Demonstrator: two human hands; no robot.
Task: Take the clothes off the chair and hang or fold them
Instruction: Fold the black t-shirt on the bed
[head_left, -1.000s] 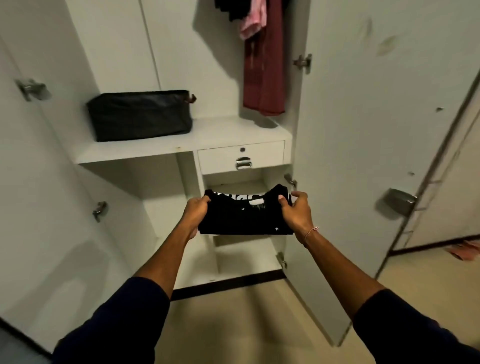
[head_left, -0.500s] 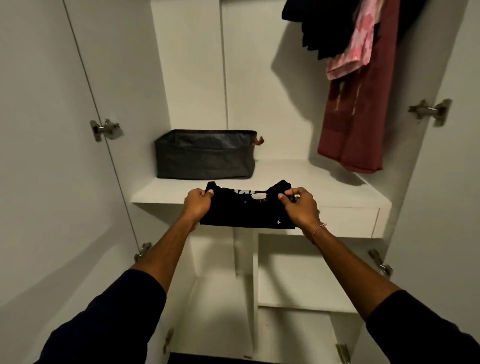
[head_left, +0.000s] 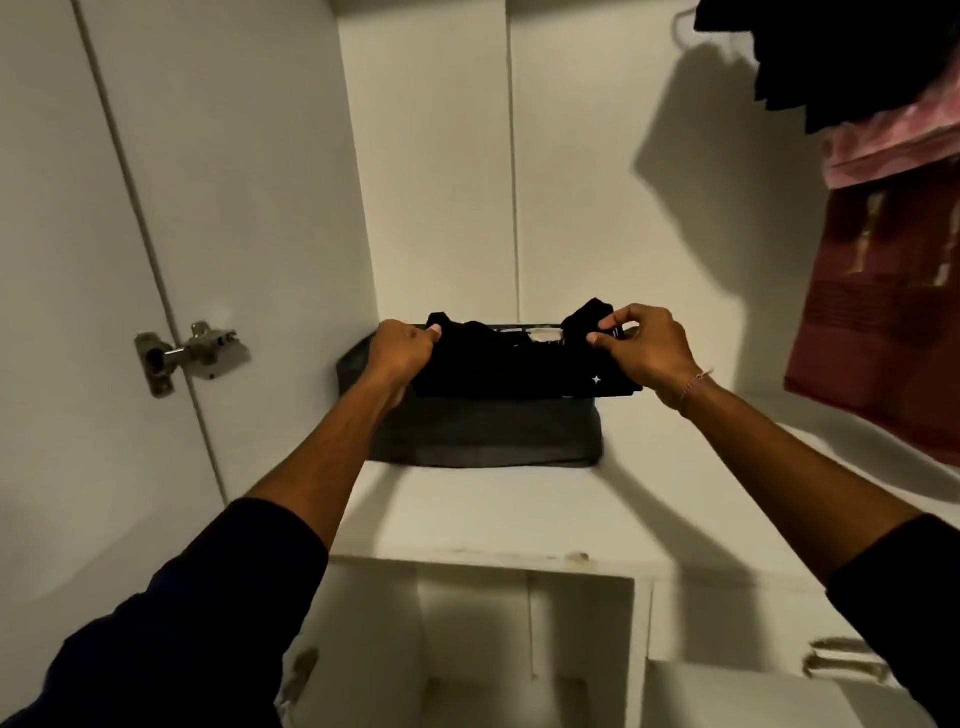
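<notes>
A folded black garment (head_left: 509, 364) with small white marks hangs level between both hands, inside an open white wardrobe. My left hand (head_left: 402, 351) grips its left edge and my right hand (head_left: 641, 348) pinches its right edge. The garment is over the top opening of a dark grey fabric storage bin (head_left: 488, 434) that stands on the wardrobe shelf (head_left: 519, 514). The bin's rim and inside are mostly hidden behind the garment. The chair is out of view.
Dark red (head_left: 878, 322), pink (head_left: 893, 145) and black (head_left: 841, 57) clothes hang at the upper right. The wardrobe's left door (head_left: 78, 312) with a metal hinge (head_left: 189, 356) stands open. A drawer with a handle (head_left: 844, 662) and lower compartments (head_left: 524, 644) sit below the shelf.
Both hands lifted the folded black garment from below shelf level up and forward over the grey bin. The view moved closer into the wardrobe.
</notes>
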